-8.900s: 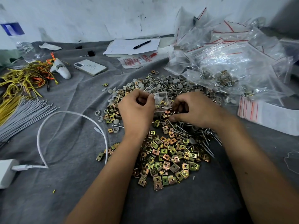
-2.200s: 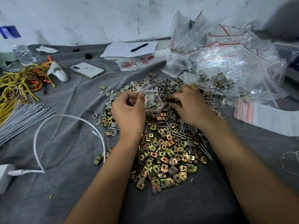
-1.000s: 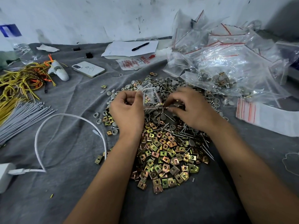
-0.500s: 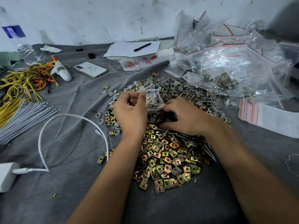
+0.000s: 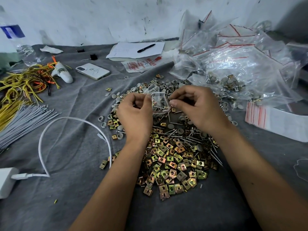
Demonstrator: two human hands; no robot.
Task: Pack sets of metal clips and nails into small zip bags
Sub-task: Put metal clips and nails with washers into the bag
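I have my left hand (image 5: pixel 135 114) curled around one edge of a small clear plastic zip bag (image 5: pixel 159 102), while my right hand (image 5: pixel 198 107) pinches the bag's other edge between thumb and fingertips, so the bag hangs between them just above the heap with a few thin silver nails visible inside it. Directly under my hands and wrists lies the pile of square brass-coloured metal clips (image 5: pixel 171 162), mixed further back with long silver nails (image 5: pixel 191 139) and round grey plastic caps (image 5: pixel 171 126), all on a grey cloth-covered table (image 5: pixel 75 189). To my right sits a mound of clear red-striped zip bags (image 5: pixel 241 59), some already filled.
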